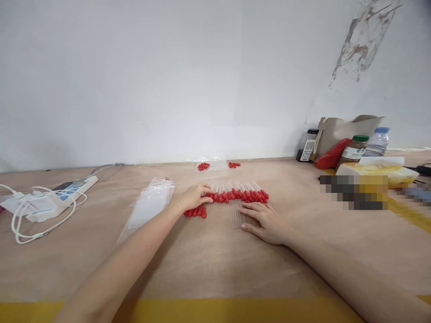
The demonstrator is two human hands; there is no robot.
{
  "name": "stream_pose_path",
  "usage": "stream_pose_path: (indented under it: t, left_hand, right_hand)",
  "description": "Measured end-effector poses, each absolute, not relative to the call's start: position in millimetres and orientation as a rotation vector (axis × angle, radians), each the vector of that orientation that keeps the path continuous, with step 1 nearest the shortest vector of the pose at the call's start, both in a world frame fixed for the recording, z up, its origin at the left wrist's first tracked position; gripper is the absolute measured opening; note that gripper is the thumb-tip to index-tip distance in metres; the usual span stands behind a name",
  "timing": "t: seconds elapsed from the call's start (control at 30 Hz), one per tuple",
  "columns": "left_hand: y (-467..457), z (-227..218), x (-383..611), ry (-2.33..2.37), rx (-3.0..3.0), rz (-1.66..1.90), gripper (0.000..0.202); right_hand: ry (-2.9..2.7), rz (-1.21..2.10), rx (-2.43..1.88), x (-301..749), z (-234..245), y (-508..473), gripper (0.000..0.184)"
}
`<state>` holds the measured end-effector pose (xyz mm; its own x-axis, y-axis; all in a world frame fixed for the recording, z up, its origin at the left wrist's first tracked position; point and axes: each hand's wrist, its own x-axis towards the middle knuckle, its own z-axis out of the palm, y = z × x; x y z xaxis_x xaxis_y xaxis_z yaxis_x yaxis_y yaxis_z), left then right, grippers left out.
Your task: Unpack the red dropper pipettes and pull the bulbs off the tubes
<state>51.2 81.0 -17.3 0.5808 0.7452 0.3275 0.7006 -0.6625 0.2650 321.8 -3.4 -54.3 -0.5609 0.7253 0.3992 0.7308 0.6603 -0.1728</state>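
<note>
A row of glass droppers with red rubber bulbs (232, 195) lies across the brown table, the clear tubes (249, 185) pointing toward the wall. At the row's left end, my left hand (196, 196) has its thumb and fingers closed around a red bulb, partly hidden by the fingers. Just below that hand lie several more red bulbs (199, 212). My right hand (266, 222) rests flat with its fingers apart, touching the edge of a small group of clear glass tubes (236, 217) on the near side of the row.
Flat clear bags with white sheets (148, 208) lie to the left. Two small red groups (203, 166) sit on clear plastic by the wall. Far left is a power strip (63, 197) with white cables (25, 215). Bottles (355, 150) and a grey bag (340, 130) stand at right.
</note>
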Motion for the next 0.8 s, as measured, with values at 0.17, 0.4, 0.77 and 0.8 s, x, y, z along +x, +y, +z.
stream_pose_path:
  t: [0.17,0.4,0.77,0.8]
  left_hand:
    - [71.0,-14.6,55.3,1.238,2.672,0.788,0.019]
    - [42.3,-21.6,40.6,1.312,2.543,1.15,0.021]
    - [-12.5,-47.0,42.4,1.038,2.207,1.242,0.016]
    - [-13.2,-48.1,44.4,1.003,2.226,1.208,0.016]
  right_hand:
    - [-2.452,-0.014,-1.147,322.0,-56.1,-0.5,0.043]
    - [-2.427,0.004,-1.161,321.7,-56.2,-1.4,0.044]
    - [-2.15,-0.192,-0.95,304.4,-54.0,-4.4,0.041]
    - [-2.178,-0.218,-0.913,302.5,-53.5,-5.5,0.042]
